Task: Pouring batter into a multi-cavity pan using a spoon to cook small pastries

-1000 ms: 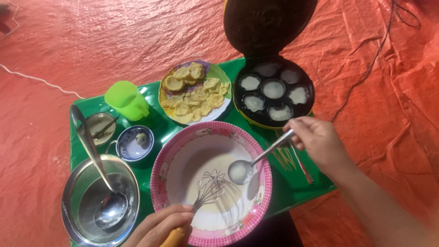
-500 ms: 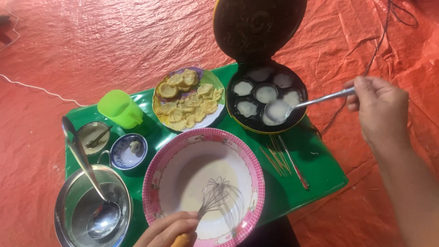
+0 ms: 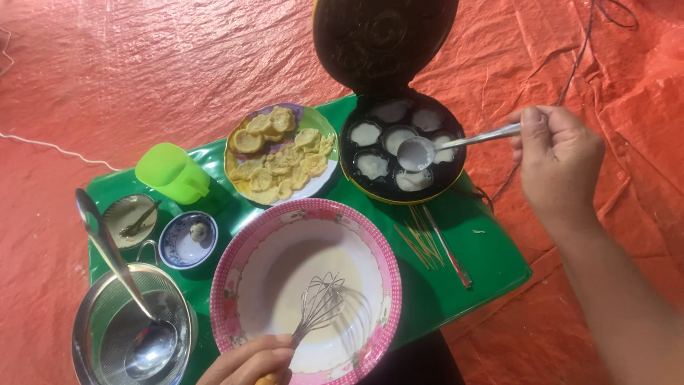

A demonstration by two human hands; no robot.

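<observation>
On a green tray (image 3: 491,264) over orange tarp, the right hand (image 3: 559,160) pinches a metal spoon (image 3: 427,148) over the far mould pan (image 3: 400,146). The left hand (image 3: 249,360) grips a whisk (image 3: 317,310) in the near pink bowl (image 3: 306,285).

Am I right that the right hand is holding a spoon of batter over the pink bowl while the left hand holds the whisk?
Not quite. In the head view the right hand holds the spoon over the round cake maker, not over the pink bowl. The rest stands: the left hand holds the whisk in that bowl.
</observation>
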